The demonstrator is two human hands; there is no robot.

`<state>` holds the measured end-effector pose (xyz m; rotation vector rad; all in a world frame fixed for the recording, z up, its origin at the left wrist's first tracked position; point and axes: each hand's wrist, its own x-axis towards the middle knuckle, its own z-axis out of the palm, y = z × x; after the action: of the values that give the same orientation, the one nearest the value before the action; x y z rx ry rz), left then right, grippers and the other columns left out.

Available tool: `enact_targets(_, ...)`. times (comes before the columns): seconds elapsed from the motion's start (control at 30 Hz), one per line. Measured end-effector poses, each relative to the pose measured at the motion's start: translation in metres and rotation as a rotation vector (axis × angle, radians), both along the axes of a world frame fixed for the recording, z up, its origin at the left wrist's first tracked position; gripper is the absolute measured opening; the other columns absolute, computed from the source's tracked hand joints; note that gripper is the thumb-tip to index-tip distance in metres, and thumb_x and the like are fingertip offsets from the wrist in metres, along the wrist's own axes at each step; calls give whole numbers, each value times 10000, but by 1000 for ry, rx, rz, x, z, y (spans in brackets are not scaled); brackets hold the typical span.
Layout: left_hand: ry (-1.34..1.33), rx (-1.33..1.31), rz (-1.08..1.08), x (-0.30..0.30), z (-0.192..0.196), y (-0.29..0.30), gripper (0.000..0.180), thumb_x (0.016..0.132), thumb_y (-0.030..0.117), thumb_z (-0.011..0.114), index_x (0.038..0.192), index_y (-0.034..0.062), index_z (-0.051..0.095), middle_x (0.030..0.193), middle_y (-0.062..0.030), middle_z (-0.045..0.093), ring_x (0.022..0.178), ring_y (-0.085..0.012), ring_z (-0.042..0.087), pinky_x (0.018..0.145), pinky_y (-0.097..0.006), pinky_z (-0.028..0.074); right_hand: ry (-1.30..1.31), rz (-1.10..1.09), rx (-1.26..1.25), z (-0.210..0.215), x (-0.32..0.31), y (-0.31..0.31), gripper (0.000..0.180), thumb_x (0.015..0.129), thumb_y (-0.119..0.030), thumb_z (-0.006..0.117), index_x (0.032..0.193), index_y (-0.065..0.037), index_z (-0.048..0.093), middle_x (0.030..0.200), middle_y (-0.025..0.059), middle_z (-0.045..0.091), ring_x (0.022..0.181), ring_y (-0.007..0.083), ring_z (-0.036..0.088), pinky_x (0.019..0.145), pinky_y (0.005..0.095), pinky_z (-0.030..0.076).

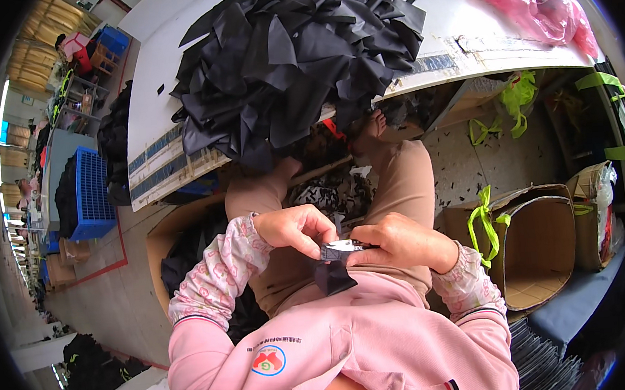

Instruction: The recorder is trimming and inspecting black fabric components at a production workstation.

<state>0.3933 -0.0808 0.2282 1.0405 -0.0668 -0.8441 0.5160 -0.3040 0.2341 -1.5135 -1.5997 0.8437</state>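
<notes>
Above my lap, my right hand (399,241) is closed around small silver thread snips (343,246), whose blades point left. The fingers of my left hand (297,229) pinch a small black fabric piece (334,277), which hangs below the blades against my pink shirt. Both hands are close together, with the snips at the top edge of the fabric. Exactly how the blades meet the cloth is too small to make out. Beyond my hands, a big heap of black fabric pieces (296,58) lies on the white table (155,122), some drooping over its near edge.
Pink plastic sheeting (524,3) lies at the table's right. An open cardboard box (538,255) with a lime-green tie (483,226) stands to my right. Another carton (159,260) with black cloth is at my left. Dark scraps litter the floor. Farther left are a blue crate (89,192) and a person (78,52).
</notes>
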Motion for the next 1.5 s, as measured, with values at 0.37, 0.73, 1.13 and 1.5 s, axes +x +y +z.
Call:
enact_targets(0.37, -32, -13, -45, 2, -2, -3, 105, 791, 61, 665, 869, -7, 650, 800, 3, 612, 775, -70, 542, 738, -226, 432, 53, 50, -19, 2, 1, 5, 384, 858, -368, 668, 797, 1, 581, 605, 195, 549, 555, 387, 544, 518, 440, 420)
enact_targets(0.73, -248, 306, 796, -17, -10, -24, 67, 827, 9, 627, 891, -12, 626, 925, -46, 586, 894, -127, 562, 811, -261, 440, 29, -476, 39, 0, -16, -3, 379, 817, -336, 730, 792, -4, 548, 614, 174, 584, 542, 358, 586, 495, 400, 453)
enact_targets(1.13, -429, 323, 861, -17, -4, -35, 70, 840, -32, 619, 905, -18, 598, 984, -36, 527, 885, -100, 501, 787, -230, 415, -78, -493, 90, 6, -22, 5, 371, 822, -337, 722, 815, -10, 548, 627, 146, 616, 542, 344, 605, 491, 395, 471)
enact_targets(1.5, -417, 319, 856, -19, -5, -37, 77, 839, -39, 616, 911, -13, 617, 990, -53, 557, 908, -124, 536, 833, -258, 428, 105, -433, 6, 9, -17, 4, 384, 833, -306, 728, 776, 4, 509, 570, 153, 487, 480, 298, 454, 483, 370, 387)
